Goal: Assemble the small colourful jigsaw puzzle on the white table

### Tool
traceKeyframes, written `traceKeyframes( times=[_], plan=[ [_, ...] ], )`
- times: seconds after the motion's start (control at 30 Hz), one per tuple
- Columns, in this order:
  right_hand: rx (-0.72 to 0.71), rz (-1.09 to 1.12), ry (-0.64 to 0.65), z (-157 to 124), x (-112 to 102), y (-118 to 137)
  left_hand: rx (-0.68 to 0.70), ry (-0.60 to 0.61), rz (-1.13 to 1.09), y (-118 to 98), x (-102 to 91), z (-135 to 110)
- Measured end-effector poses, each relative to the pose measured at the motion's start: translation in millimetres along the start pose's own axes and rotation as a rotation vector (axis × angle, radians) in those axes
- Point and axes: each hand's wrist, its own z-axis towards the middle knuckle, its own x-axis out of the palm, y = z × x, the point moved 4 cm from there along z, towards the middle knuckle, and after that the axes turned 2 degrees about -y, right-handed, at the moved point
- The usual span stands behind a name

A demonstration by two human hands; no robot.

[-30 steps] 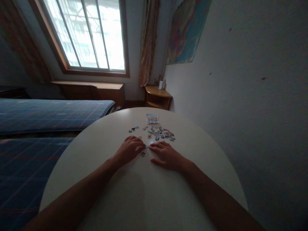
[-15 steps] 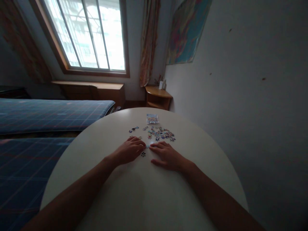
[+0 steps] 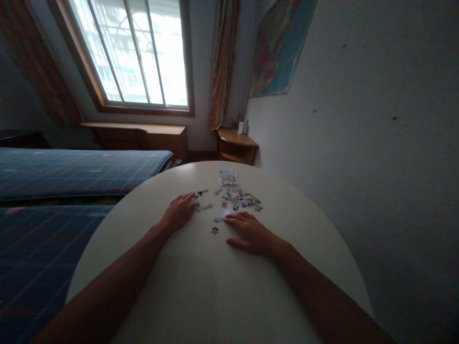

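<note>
My left hand (image 3: pixel 179 210) rests low over the table on the left, its fingers stretched out beside a small group of jigsaw pieces (image 3: pixel 203 207) and close to a darker group (image 3: pixel 201 193). Whether its fingertips touch a piece, I cannot tell. My right hand (image 3: pixel 249 232) lies flat, thumb spread apart, with the fingertips at the right end of a light blue joined strip of jigsaw pieces (image 3: pixel 218 220). Just nearer to me lies a single dark jigsaw piece (image 3: pixel 214 230). Beyond my right hand spreads a loose pile of jigsaw pieces (image 3: pixel 242 198).
A small printed picture (image 3: pixel 228 177) lies at the far side of the round white table (image 3: pixel 201 291). Left of the table stands a bed with a plaid mattress (image 3: pixel 86 172). A wall (image 3: pixel 358 157) runs along the right. A wooden corner shelf (image 3: pixel 237 138) stands behind.
My left hand has moved away from the light blue strip, leftward and slightly farther out, uncovering the strip's left end and the small group of pieces. My right hand has stayed in place.
</note>
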Motion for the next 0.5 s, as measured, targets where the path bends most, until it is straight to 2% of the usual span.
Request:
traceKeyframes(
  times=[0.07, 0.17, 0.5],
  plan=[
    [-0.005, 0.002, -0.002, 0.0, 0.1, -0.2, 0.007, 0.047, 0.007, 3.9, 6.6, 0.6],
    [-0.004, 0.003, 0.006, -0.1, -0.4, 0.4, 0.044, 0.053, -0.018, 2.6, 9.6, 1.3],
    [0.000, 0.005, 0.003, 0.5, -2.6, 2.3, 0.165, 0.062, -0.100, -21.8, -2.1, -4.0]
  ],
)
